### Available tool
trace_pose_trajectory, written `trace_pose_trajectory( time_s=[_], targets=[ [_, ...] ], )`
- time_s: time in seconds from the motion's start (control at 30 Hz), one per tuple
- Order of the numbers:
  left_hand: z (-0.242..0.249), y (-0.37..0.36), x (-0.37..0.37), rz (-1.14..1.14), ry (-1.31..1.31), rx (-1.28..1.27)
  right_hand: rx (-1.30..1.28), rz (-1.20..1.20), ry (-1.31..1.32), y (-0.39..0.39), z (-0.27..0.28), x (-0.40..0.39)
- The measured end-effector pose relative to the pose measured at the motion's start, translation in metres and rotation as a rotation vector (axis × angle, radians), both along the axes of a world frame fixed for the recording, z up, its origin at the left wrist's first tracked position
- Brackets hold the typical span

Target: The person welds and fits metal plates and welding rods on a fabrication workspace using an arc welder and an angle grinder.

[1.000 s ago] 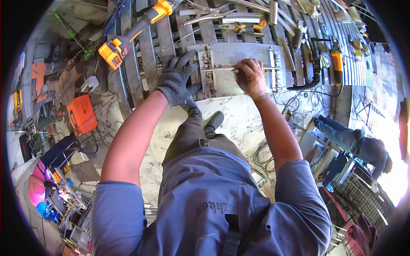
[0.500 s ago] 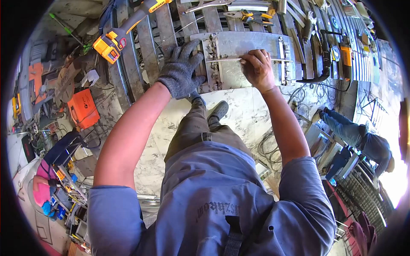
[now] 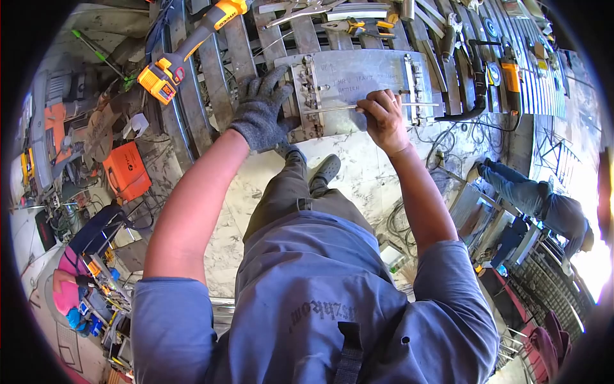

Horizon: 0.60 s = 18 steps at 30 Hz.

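A flat metal plate (image 3: 368,63) with handwriting on it lies on the slatted metal bench. Two rows of small metal fittings cross it, a left row (image 3: 311,83) and a right row (image 3: 411,77). My right hand (image 3: 384,120) is bare and pinches a thin metal rod (image 3: 332,109) near its middle. The rod lies crosswise over the plate's near part, its ends reaching both rows. On the plate's left edge rests my left hand (image 3: 263,109), in a grey glove with fingers spread; nothing shows in its grasp.
A yellow cordless power tool (image 3: 160,77) lies on the bench to the left. Beyond the plate are yellow-handled pliers (image 3: 361,27) and a clamp (image 3: 452,35). Cables (image 3: 409,224) trail over the floor. One person (image 3: 543,198) bends at the right; another (image 3: 67,288) is at lower left.
My right hand has drawn the rod toward me over the plate, uncovering the handwriting. The plate appears slightly further left in view. My left hand stays at its left edge.
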<state>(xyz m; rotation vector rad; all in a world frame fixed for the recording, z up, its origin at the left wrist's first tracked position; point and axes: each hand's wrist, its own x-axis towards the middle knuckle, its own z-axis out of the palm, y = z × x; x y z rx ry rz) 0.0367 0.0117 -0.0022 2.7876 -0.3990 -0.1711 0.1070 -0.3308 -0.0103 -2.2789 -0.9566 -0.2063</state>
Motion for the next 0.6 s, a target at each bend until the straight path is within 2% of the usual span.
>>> trace_pose_trajectory(
  time_s=[0.27, 0.6],
  targets=[
    [-0.001, -0.001, -0.002, 0.014, -0.006, 0.009, 0.025, 0.006, 0.099, -0.006, -0.019, -0.003],
    [-0.002, 0.001, -0.003, 0.028, -0.011, 0.001, 0.019, 0.052, 0.051, 0.001, -0.018, -0.002]
  ],
)
